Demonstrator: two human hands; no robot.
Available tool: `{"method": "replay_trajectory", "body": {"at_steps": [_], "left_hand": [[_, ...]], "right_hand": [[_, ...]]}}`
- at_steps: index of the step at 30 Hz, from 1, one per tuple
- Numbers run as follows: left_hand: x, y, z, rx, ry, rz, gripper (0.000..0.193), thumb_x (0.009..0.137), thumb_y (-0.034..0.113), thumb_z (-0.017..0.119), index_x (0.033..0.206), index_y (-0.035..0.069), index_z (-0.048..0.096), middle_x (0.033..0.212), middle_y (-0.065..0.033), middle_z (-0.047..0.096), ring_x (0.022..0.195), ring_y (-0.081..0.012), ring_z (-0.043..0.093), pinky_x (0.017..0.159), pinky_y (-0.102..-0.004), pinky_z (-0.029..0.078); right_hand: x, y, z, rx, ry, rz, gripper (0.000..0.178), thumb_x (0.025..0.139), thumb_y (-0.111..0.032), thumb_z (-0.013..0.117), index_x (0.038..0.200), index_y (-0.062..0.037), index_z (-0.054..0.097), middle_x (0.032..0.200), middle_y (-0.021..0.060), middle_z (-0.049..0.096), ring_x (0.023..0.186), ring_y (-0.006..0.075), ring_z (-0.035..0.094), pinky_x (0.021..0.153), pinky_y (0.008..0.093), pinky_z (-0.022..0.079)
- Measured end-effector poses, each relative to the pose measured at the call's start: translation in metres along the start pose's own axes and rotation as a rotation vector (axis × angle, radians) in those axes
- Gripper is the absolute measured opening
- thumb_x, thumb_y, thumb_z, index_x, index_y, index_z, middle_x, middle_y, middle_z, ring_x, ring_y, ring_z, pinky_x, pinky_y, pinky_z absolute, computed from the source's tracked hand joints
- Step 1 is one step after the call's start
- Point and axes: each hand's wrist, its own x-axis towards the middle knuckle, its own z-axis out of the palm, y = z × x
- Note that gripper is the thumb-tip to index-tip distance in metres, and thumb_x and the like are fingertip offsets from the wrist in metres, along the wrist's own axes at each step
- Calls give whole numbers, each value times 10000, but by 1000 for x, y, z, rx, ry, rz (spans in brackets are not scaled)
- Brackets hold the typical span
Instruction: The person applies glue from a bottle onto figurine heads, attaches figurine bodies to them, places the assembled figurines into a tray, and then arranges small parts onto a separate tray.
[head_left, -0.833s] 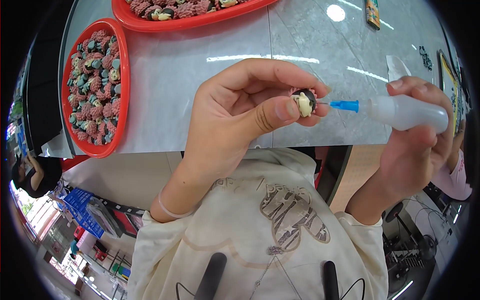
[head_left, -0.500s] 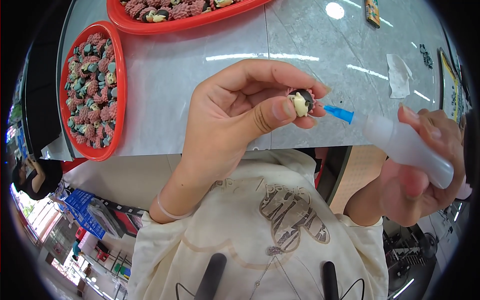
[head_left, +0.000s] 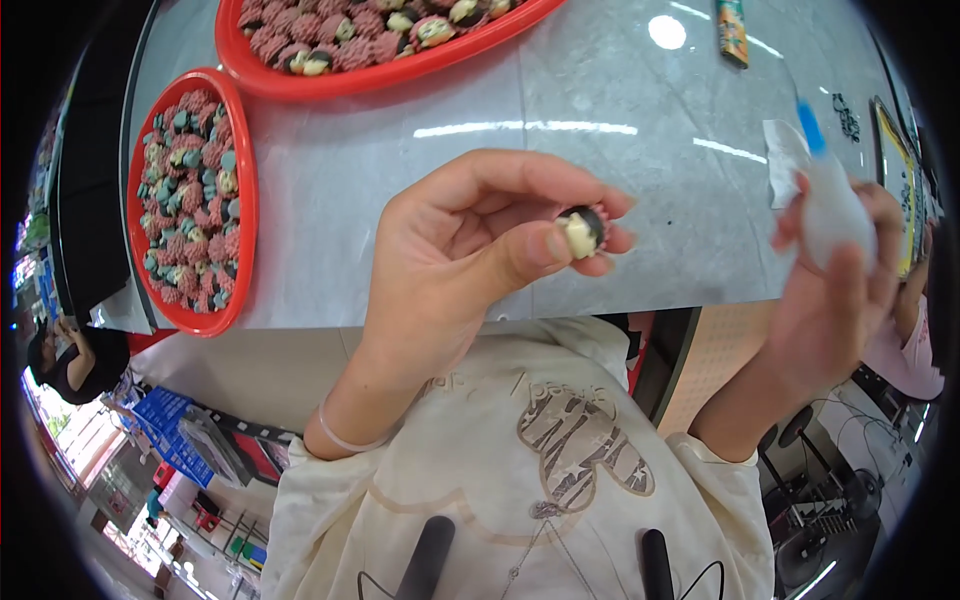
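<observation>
Between thumb and fingertips, my left hand (head_left: pixel 440 250) pinches a small figurine (head_left: pixel 581 232) with a cream face, a black top and a pink ruffled edge. It is held up over the near edge of the table. My right hand (head_left: pixel 835 260), smeared by motion, grips a translucent white squeeze bottle (head_left: pixel 838 215) off to the right. The bottle's blue needle tip (head_left: pixel 811 128) points up and away, apart from the figurine.
A red oval tray (head_left: pixel 250 215) of small pink, grey and cream pieces stands on the left of the grey table (head_left: pixel 330 290). Another red tray (head_left: pixel 400 72) with similar figurines sits at the back. White paper (head_left: pixel 782 165) and a printed tube-like container (head_left: pixel 733 35) lie right.
My right hand has drawn the bottle away from the figurine and turned its tip from pointing left to pointing up. My left hand still holds the figurine, slightly lower and further left.
</observation>
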Motion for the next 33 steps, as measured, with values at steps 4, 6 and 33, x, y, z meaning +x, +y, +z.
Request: {"method": "replay_trajectory", "body": {"at_steps": [4,6,33], "left_hand": [[-1,2,3,13,32,-45,248,762,143,597,903,-12,464,906,-151,521,765,-201,579,595,-219,478],[-3,0,3,72,104,-10,242,766,151,597,890,-4,460,894,-133,510,752,-180,569,588,-208,468],[-6,1,1,47,22,-35,292,749,219,625,877,9,468,884,-120,505,738,-168,569,589,-204,489]], "right_hand": [[7,20,17,-124,-19,32,306,743,-1,538,1001,10,372,964,174,527,869,207,520,790,298,392],[13,34,23,-290,39,-129,336,716,65,544,1010,9,391,948,133,537,866,167,516,797,258,385],[70,63,-115,-947,330,114,123,722,-48,591,818,21,559,770,69,587,672,107,540,614,214,428]]}}
